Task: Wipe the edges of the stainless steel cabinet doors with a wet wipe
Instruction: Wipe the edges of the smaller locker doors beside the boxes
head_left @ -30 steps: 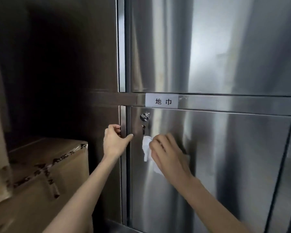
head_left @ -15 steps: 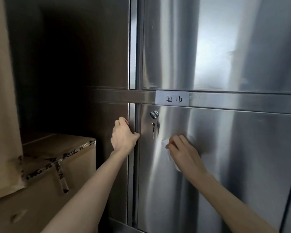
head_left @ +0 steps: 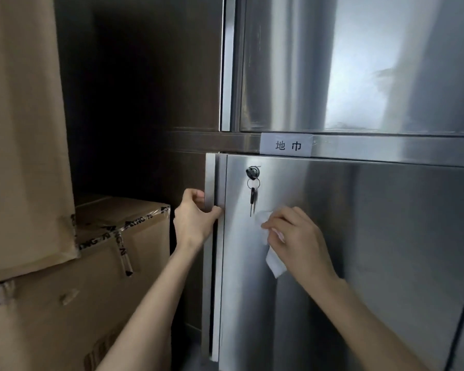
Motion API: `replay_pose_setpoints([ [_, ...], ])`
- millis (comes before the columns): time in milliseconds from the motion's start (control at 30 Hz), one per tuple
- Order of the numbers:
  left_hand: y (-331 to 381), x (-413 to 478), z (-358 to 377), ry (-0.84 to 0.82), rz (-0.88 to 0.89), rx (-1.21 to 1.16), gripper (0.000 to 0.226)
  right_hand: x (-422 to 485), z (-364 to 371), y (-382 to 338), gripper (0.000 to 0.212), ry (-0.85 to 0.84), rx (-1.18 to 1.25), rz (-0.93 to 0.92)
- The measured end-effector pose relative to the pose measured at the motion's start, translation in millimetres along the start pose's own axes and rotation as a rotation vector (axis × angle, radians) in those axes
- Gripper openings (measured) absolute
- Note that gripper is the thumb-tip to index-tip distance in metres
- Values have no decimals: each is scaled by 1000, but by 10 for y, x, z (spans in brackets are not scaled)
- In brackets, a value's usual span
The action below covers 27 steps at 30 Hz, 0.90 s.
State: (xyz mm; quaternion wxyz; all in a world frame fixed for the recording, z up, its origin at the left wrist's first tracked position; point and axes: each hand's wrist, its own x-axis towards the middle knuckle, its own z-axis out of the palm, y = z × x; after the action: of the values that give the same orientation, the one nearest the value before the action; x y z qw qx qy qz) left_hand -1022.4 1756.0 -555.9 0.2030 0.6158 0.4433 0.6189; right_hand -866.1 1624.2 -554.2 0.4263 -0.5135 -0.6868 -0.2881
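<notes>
My left grip [head_left: 194, 218] curls round the folded left edge of the lower brushed stainless steel cabinet door [head_left: 373, 250], thumb in front and fingers behind, and the door looks pulled ajar. My right grip [head_left: 298, 236] pinches the crumpled white wet wipe [head_left: 275, 261], soft and limp, its tail hanging against the smooth door face just right of the small dangling key [head_left: 253, 199]. I judge the edge wiping is about to begin: next I must bring the wipe left onto that narrow, hard rim. Beyond, a white paper label [head_left: 286, 144] sits on the steel crossbar [head_left: 386, 152].
</notes>
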Motion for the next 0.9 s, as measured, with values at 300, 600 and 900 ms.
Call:
replay_pose_setpoints([
  [300,323,-502,-847,-177,63,-23,34,-334,73,-807,38,-88,262,-3],
  [600,780,-1052,-1338,-283,13,49,36,-437,-158,-829,17,261,169,-122],
  [900,888,-1332,-1489,-296,-20,-33,27,-533,-413,-924,14,225,175,-154],
])
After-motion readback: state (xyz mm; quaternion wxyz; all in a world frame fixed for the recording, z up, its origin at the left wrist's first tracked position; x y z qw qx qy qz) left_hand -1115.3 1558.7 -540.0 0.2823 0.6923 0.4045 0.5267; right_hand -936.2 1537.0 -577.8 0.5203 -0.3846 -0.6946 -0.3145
